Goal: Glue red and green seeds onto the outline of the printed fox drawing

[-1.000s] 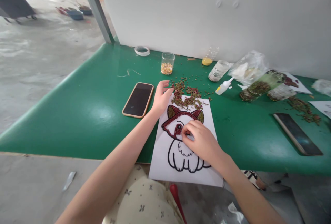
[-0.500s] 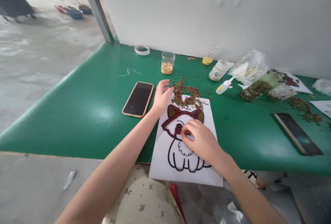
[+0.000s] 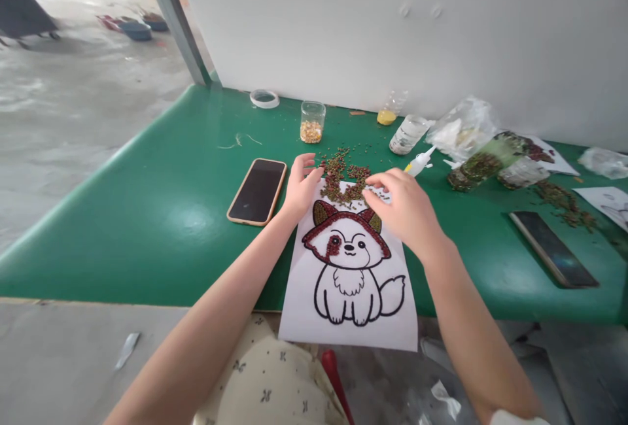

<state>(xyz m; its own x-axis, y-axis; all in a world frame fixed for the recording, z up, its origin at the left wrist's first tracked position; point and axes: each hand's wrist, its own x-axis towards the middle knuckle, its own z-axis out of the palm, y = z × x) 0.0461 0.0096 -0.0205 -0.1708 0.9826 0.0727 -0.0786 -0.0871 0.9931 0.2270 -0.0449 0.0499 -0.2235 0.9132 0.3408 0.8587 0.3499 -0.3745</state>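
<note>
A white sheet with a cartoon animal drawing (image 3: 348, 281) lies in front of me, its lower edge past the table's front. Red and green beans cover the ears, the head's border and the patch round one eye. My left hand (image 3: 303, 183) rests at the sheet's upper left edge, fingers apart, with nothing in it. A loose pile of red and green beans (image 3: 338, 173) spreads over the sheet's top and the table. Over the pile's right side is my right hand (image 3: 405, 206), thumb and forefinger apart at the beans; I see nothing between them.
A phone (image 3: 258, 191) lies left of the sheet, another phone (image 3: 552, 248) far right. Behind stand a cup of corn kernels (image 3: 313, 123), a tape roll (image 3: 265, 99), a cut bottle (image 3: 411, 134) and a glue bottle (image 3: 418, 162). A bean-filled bottle (image 3: 483, 162) lies at right.
My right hand has moved from the animal's face up to the bean pile, and its fingers have parted. The face and tail are uncovered. My left hand stays at the sheet's edge.
</note>
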